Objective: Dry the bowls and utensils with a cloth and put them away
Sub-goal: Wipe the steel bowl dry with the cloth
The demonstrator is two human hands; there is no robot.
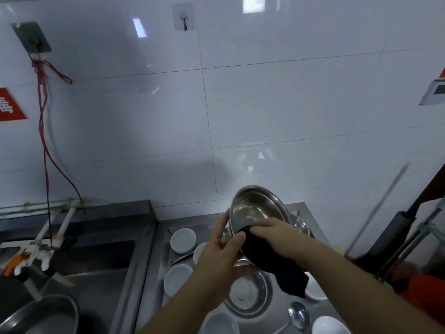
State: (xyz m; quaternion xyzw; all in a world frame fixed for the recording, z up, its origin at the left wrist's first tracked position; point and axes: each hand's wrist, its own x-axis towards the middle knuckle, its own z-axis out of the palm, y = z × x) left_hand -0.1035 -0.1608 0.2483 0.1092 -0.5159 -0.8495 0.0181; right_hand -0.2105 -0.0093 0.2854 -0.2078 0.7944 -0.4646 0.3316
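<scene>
My left hand [220, 251] grips a steel bowl [257, 206] by its lower rim and holds it tilted up above the counter. My right hand [272, 231] presses a dark cloth [277, 263] against the bowl's lower inside edge; the cloth's tail hangs down below my wrist. On the steel counter [157, 268] lie several white bowls [182, 239], another steel bowl [248, 292] and a steel ladle [298, 313].
A sink [101, 266] with a tap [36, 251] is on the left, and a steel pot [45, 314] sits at the bottom left. White wall tiles rise behind the counter. Dark poles and an orange object [423, 292] crowd the right edge.
</scene>
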